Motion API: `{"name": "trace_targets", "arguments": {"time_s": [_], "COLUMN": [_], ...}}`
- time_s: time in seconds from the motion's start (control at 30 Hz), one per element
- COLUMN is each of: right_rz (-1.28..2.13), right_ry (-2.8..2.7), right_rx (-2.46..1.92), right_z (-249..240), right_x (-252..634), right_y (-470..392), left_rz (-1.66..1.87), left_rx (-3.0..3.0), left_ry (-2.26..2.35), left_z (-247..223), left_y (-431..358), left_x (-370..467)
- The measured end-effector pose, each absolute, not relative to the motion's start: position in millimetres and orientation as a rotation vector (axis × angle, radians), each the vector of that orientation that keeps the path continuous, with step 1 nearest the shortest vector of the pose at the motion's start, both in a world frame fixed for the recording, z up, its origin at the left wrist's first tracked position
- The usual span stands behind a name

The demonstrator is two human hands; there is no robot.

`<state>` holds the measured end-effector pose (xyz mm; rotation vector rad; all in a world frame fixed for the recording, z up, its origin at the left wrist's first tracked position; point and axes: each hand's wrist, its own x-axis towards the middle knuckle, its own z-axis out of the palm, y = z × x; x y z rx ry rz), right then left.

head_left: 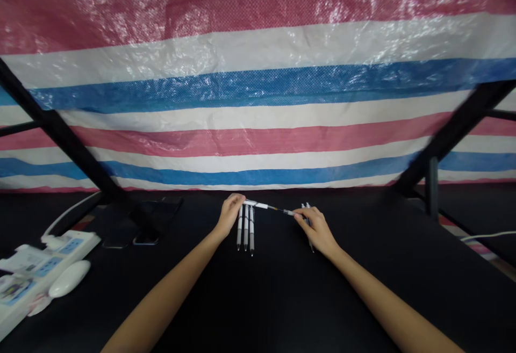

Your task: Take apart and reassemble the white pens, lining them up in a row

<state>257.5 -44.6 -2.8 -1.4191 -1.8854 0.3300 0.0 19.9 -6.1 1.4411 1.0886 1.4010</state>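
Observation:
My left hand pinches the end of a white pen barrel, held slightly tilted above the table. From the barrel's right end a thin refill runs across to my right hand. The fingers of that hand are closed on the pen's other section, which is mostly covered by them. Three white pens with grey grips lie side by side just below the barrel, tips toward me. More pens lie under and behind my right hand, largely hidden.
On the left are a white power strip, a white mouse-shaped object and dark flat devices. Black frame bars rise on both sides of the black table. A striped plastic sheet hangs behind.

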Motion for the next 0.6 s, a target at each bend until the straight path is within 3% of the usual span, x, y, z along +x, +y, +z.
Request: {"name": "trace_targets", "arguments": {"time_s": [0.6], "right_rz": [0.313], "right_ry": [-1.911], "right_rx": [-1.401], "right_z": [-4.3], "right_x": [256.5], "right_y": [-44.0], "left_rz": [1.359], "left_rx": [1.738], "left_ry": [1.119], "left_z": [-12.7], "left_y": [22.9], "left_x": [-0.8]}}
